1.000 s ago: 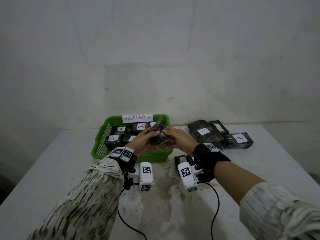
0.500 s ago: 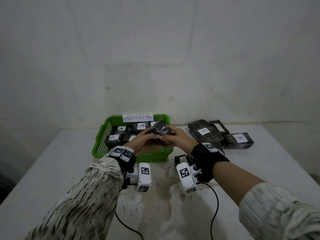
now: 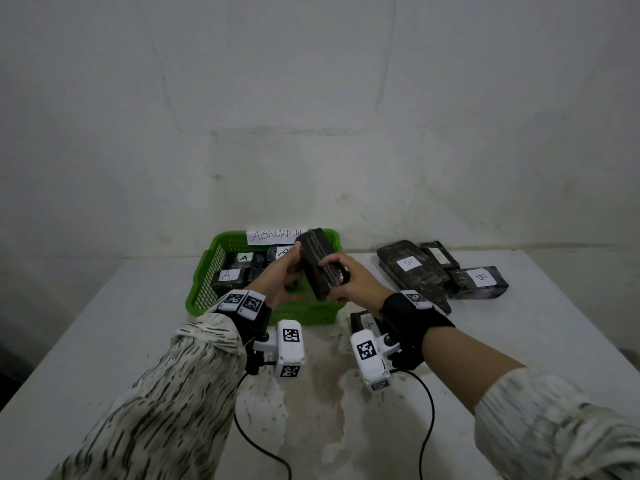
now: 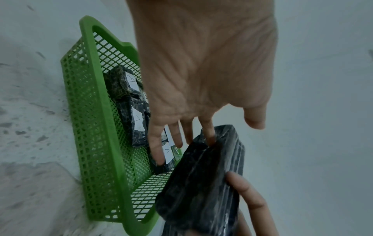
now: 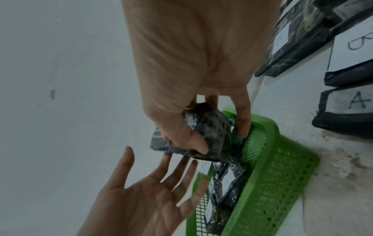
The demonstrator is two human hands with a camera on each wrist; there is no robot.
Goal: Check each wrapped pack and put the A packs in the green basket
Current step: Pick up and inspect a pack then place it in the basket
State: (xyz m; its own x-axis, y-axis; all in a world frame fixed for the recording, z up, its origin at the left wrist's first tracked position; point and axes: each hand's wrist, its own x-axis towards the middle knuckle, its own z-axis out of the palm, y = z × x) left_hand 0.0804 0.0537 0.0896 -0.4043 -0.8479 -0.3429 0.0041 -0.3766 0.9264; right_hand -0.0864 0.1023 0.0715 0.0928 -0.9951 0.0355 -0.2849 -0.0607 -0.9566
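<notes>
Pack (image 3: pixel 317 263) up over the green basket (image 3: pixel 202 289), tilted on end, a dark rectangular block sheathed in crinkly clear film, ridged stripes running down one face. Pinched at its near end by the right hand (image 3: pixel 349 284), thumb curled across one face, fingers wrapped behind the other. No label showing on the held pack from any view. Left hand (image 3: pixel 282 275) alongside, fingers straight and spread; fingertips (image 4: pixel 210 135) brushing the pack's far end in the left wrist view, palm open just below the right thumb in the right wrist view. Beneath the spread left fingers, down in the basket: more film-wrapped dark packs (image 3: pixel 230 275), each with a white paper square marked A. Basket itself glossy green plastic, lattice walls, smooth rolled rim, a paper sign (image 3: pixel 277 234) reading ABNORMAL on the wall beyond the fingertips. Off past the right knuckles, a cluster of flat dark packs labelled B (image 3: pixel 479 282) on the pale, blotchy table (image 3: pixel 104 327). Just below the right wrist, partly hidden, one more pack (image 5: pixel 347 108) with an A label. Striped woven sleeves on both forearms, tagged white camera blocks strapped at the wrists.
</notes>
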